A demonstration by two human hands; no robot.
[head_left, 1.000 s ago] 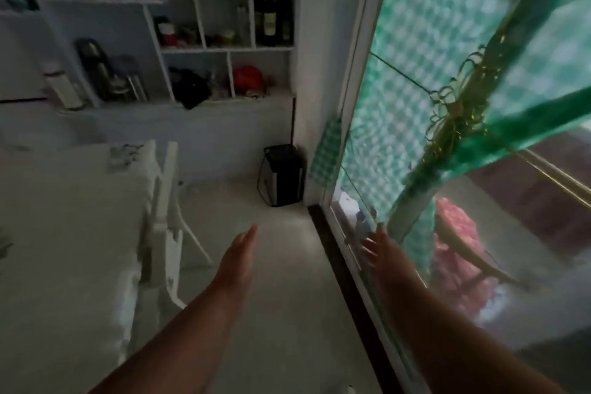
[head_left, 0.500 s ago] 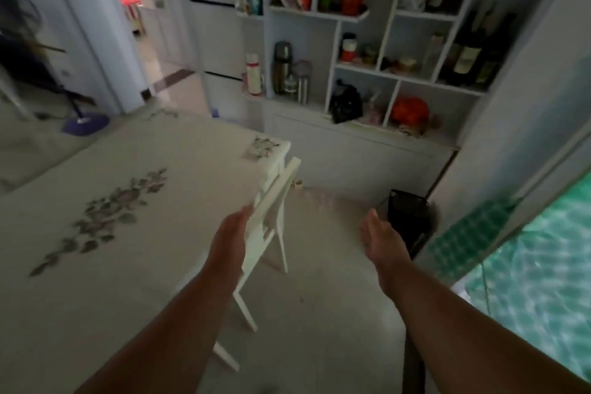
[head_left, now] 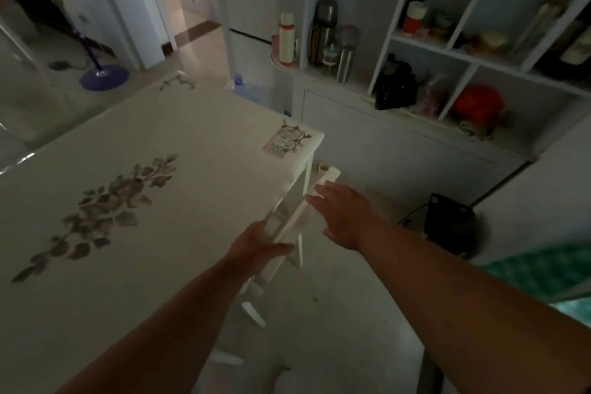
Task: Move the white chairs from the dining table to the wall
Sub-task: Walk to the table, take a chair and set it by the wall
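A white chair point(head_left: 295, 217) stands tucked against the right edge of the dining table point(head_left: 153, 201), only its top rail and legs showing. My left hand point(head_left: 259, 245) is wrapped around the near end of the chair's back rail. My right hand point(head_left: 343, 214) lies flat with fingers spread on the far end of the same rail, touching it but not clearly gripping. The table top is white with a printed flower pattern. The chair's seat is hidden under the table.
A white shelf unit point(head_left: 447, 51) with flasks, bottles and a red pot lines the far wall. A small black box point(head_left: 449, 222) sits on the floor to the right. A fan's purple base point(head_left: 104, 78) stands at the back left. Green checked cloth point(head_left: 543, 269) hangs at right.
My view has swung left from the window to the table. Both hands have moved onto the chair's back rail, and the left hand has closed around it.
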